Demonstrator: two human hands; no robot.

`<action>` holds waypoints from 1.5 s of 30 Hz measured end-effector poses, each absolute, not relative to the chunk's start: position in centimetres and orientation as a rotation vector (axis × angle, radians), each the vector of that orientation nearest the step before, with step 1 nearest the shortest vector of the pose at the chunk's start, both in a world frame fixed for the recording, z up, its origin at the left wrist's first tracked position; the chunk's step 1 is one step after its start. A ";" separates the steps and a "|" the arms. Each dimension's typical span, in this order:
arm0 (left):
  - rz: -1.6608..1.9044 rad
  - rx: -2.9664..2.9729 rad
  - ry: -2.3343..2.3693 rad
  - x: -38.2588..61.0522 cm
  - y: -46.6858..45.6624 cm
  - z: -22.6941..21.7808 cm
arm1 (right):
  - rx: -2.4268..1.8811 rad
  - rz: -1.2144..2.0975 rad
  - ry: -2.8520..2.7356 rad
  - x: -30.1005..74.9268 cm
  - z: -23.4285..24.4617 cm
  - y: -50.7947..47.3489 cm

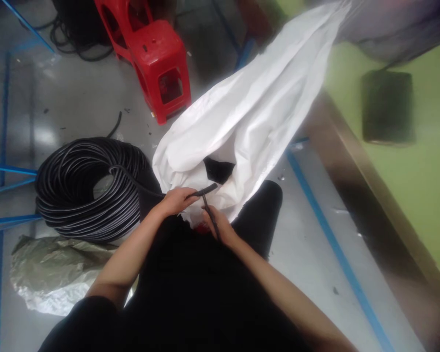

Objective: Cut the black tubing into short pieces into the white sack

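a thin black hose [206, 189] leads from its big coil [88, 190], its short end level, apparently crossing a second slim black piece [211, 220].

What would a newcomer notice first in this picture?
The big white sack stretches from the lap up to the right, with a red stool on the floor left of it. Further left lies a thick coil of black hose; its end runs into the left hand, and the right hand grips a thin dark piece.
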State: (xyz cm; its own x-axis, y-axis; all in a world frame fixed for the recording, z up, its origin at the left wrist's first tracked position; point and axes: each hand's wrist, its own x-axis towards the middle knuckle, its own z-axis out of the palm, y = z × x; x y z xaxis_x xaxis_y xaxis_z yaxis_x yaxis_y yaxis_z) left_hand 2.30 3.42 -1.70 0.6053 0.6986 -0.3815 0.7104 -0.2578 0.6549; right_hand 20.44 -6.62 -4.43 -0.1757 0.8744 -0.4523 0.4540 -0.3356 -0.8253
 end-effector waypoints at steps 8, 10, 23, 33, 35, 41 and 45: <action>0.001 1.987 1.072 2.0 3.8 -2.1 | -1.772 1.420 -1.526 19.8 -4.3 -6.7; 0.014 1.974 1.061 1.8 3.8 -2.4 | -1.758 1.408 -1.564 19.8 -4.3 -6.7; 0.027 1.922 0.899 1.2 4.0 -1.1 | -1.704 1.534 -1.531 20.5 -3.2 -6.7; 0.085 1.912 0.884 1.5 4.1 -2.2 | -1.761 1.386 -1.551 20.3 -3.5 -6.9; 0.085 1.924 0.905 1.2 4.2 -2.3 | -1.770 1.387 -1.528 20.4 -3.5 -7.0; 0.086 1.943 0.992 0.5 4.5 -2.4 | -1.792 1.483 -1.407 20.5 -2.9 -6.7; 0.120 1.961 0.888 2.2 3.4 -2.1 | -1.738 1.511 -1.233 20.2 -2.5 -5.7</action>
State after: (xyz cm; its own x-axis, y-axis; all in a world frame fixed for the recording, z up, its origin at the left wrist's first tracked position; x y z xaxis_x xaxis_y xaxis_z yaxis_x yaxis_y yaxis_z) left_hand 2.18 3.38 -2.09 0.7319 0.6278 -0.2649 0.5349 -0.2887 0.7940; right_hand 20.22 -5.70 -2.49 -0.0384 0.8771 -0.4788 0.2931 -0.4482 -0.8445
